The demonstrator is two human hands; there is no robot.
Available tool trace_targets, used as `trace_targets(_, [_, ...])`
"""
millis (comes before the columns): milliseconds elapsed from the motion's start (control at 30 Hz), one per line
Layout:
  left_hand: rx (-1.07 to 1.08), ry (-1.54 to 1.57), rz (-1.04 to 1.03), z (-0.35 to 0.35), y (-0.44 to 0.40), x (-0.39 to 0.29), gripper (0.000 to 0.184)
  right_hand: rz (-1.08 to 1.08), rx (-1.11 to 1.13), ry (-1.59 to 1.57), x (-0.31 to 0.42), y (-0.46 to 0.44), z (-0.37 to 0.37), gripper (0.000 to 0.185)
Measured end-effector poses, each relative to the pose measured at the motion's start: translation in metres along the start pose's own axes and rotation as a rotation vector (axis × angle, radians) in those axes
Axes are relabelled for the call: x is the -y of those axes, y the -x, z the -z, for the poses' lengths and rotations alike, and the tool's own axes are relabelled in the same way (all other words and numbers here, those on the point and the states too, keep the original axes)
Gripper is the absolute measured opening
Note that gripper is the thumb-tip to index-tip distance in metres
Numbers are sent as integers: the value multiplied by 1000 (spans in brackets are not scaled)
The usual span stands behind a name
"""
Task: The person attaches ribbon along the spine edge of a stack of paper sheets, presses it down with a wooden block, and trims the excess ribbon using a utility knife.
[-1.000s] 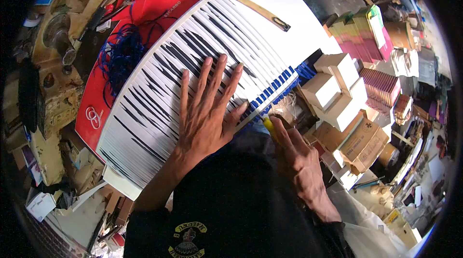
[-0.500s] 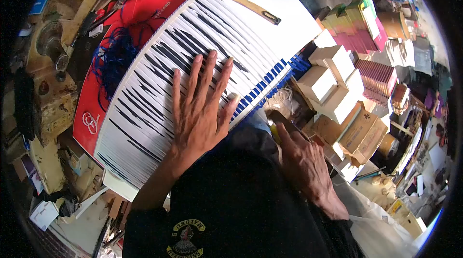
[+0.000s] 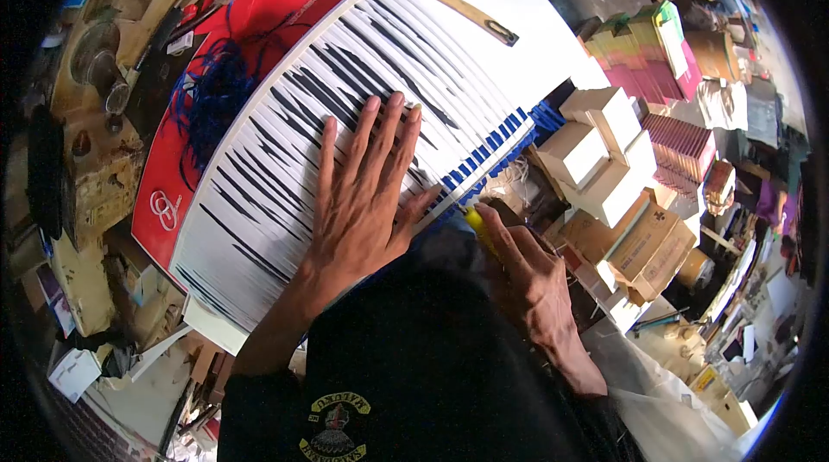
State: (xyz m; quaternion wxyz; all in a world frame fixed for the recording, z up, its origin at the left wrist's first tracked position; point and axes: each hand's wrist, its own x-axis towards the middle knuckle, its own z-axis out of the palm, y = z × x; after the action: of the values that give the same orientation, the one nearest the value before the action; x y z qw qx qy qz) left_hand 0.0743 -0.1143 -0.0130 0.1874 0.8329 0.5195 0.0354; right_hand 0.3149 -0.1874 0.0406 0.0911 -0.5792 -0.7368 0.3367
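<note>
My left hand (image 3: 363, 194) lies flat with spread fingers on a fanned row of white sheets (image 3: 276, 177) that shows black streaks between them. Along the near right edge of the row run blue strips (image 3: 488, 153). My right hand (image 3: 527, 272) is closed round a yellow-handled tool (image 3: 477, 224), its tip close to the blue strips beside my left thumb. The tip itself is too small to make out. A flat tan tool with a slot (image 3: 462, 10) rests on the plain white sheet (image 3: 518, 9) at the top.
Under the white sheets is a red board (image 3: 160, 194) with a tangle of blue strips (image 3: 216, 95). White boxes (image 3: 596, 155), a brown carton (image 3: 652, 250) and pink stacks (image 3: 682, 147) stand to the right. A worn machine (image 3: 99, 168) is at the left.
My right hand was drawn back from the edge half a second ago; now the yellow tool is up against the blue strips again. My left hand stays flat on the sheets.
</note>
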Motion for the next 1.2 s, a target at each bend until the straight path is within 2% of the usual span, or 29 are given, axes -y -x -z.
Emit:
trace_targets(100, [-13, 2, 4, 0, 0, 0, 84, 8, -13, 34, 2, -2, -3, 78])
trace_targets(167, [-17, 0, 3, 0, 0, 0, 81, -12, -103, 18, 7, -5, -4, 65])
trace_targets(467, [-34, 38, 3, -3, 0, 1, 81, -52, -88, 34, 13, -7, -3, 60])
trace_targets(500, [-33, 38, 5, -4, 0, 1, 81, -52, -86, 34, 11, -6, -2, 60])
trace_targets(567, [-38, 55, 5, -6, 1, 2, 81, -9, 4, -2, 7, -5, 3, 77])
trace_targets(900, [-15, -120, 38, -7, -2, -3, 71, -104, 140, 136, 23, -8, 17, 74])
trace_targets(1000, [-19, -95, 45, -7, -1, -2, 68, -42, 140, 164, 27, -5, 25, 76])
trace_targets(1067, [-19, -90, 50, -6, -2, -2, 68, -161, 228, 180, 33, -3, 26, 76])
trace_targets(1200, [-29, -79, 57, -6, -2, -4, 68, -47, 104, 172, 27, -2, 21, 77])
